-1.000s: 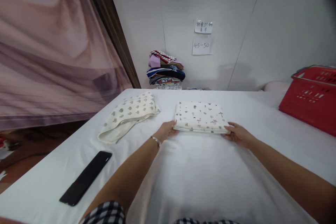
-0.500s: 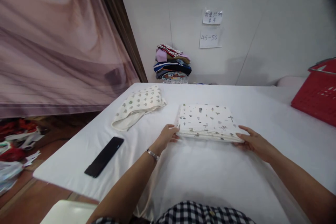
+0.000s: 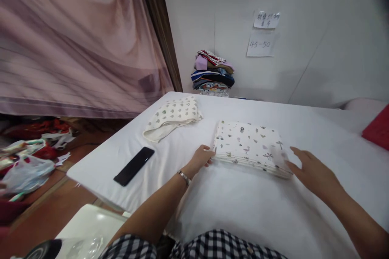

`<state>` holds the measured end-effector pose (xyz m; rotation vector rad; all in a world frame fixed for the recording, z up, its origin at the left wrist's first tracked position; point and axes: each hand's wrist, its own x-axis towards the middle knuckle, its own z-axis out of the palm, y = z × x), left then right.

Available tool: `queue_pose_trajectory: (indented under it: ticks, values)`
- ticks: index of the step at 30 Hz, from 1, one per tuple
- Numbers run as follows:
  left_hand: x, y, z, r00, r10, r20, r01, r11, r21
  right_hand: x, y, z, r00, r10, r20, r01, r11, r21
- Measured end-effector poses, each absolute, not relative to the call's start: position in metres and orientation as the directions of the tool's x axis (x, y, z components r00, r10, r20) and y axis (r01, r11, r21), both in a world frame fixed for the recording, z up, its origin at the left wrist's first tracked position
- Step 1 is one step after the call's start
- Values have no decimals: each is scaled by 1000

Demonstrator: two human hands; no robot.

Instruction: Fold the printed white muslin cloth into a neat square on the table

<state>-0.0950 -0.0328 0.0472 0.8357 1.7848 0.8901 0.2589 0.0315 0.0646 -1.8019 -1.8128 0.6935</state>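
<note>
A folded white cloth with small printed figures (image 3: 251, 147) lies on the white-covered table (image 3: 243, 210). My left hand (image 3: 201, 158) rests at its near left corner, fingertips touching the edge. At the near right corner my right hand (image 3: 313, 174) hovers with fingers spread, just beside the cloth, holding nothing. A bracelet sits on my left wrist.
A second folded cream cloth with green prints (image 3: 172, 115) lies at the far left. A black phone (image 3: 134, 166) sits near the left table edge. A stack of folded clothes (image 3: 212, 75) stands against the wall. A red basket (image 3: 378, 129) shows at the right. Bags (image 3: 27, 162) litter the floor.
The view has swung left, so the basket is nearly out of sight. My right hand has lifted off the cloth's right corner and spread open. My left hand stays at the left corner.
</note>
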Motion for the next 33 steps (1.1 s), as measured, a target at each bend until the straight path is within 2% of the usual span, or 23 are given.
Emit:
queue_pose_trajectory:
  ticks: [3,6,8,10,12,16,18,21,26,30,33]
  values:
    - [-95,-33,46,-326,836,-442,124,501,856,210,34,92,-278,951,137,642,290,-710]
    - [-96,-33,43,-315,837,-448,93,497,863,150,39,94,-574,769,282,547,616,-567]
    - [-97,-34,42,-305,842,-445,82,488,869,120,43,80,-715,668,208,515,704,-488]
    - [-98,-35,40,-293,850,-438,71,476,876,104,46,59,-792,610,24,538,716,-446]
    - [-98,-35,39,-279,858,-431,54,463,885,100,49,41,-805,587,-85,567,720,-400]
    - [-99,-36,36,-267,866,-422,17,442,897,102,58,39,-800,570,-187,594,706,-386]
    - [-100,-36,35,-260,871,-417,7,433,901,93,68,48,-800,578,-163,591,712,-379]
    - [-100,-35,32,-252,879,-404,-5,417,909,66,90,56,-788,611,-80,603,738,-303]
    - [-101,-32,28,-244,882,-403,-18,411,911,21,124,33,-715,698,-47,694,698,-178]
    - [-104,-32,27,-226,891,-394,-48,394,918,13,132,13,-713,701,-10,691,701,-176]
    - [-105,-32,27,-223,892,-392,-42,393,919,16,133,16,-719,694,-24,682,700,-209]
